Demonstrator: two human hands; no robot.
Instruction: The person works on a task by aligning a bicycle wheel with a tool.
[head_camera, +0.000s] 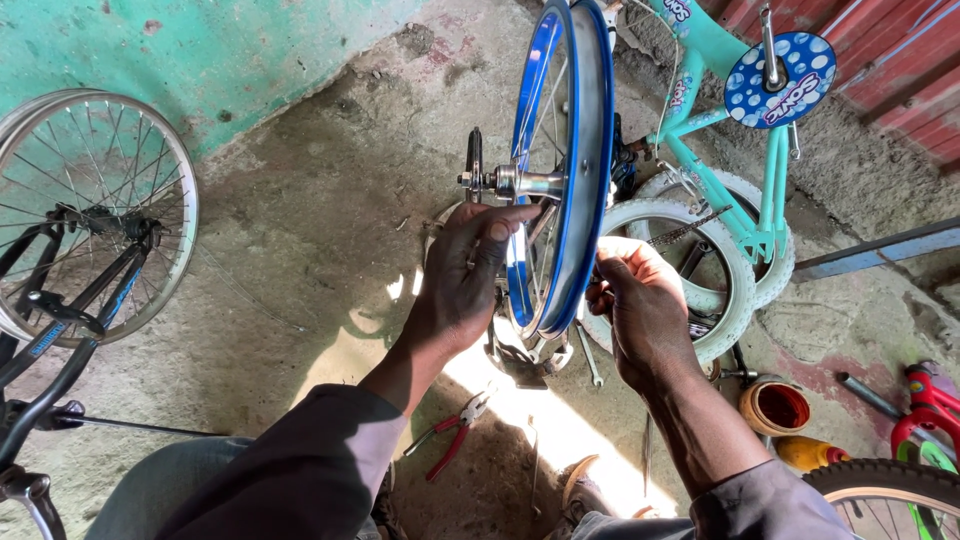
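Note:
A blue bicycle wheel rim (585, 150) with spokes stands upright and edge-on in front of me. Its metal hub and axle (510, 183) stick out to the left. My left hand (468, 270) grips the wheel just below the hub, with the thumb lying against the axle. My right hand (640, 300) is closed on the rim's right side, fingers curled at the rim's edge. Whether it holds a small tool or a spoke, I cannot tell.
A turquoise child's bicycle (735, 170) with white tyres lies behind the rim. A bare wheel in a black frame (90, 215) is at the left. Red-handled pliers (450, 435) and a spanner (588, 355) lie on the concrete floor. An orange tin (775, 408) sits at the right.

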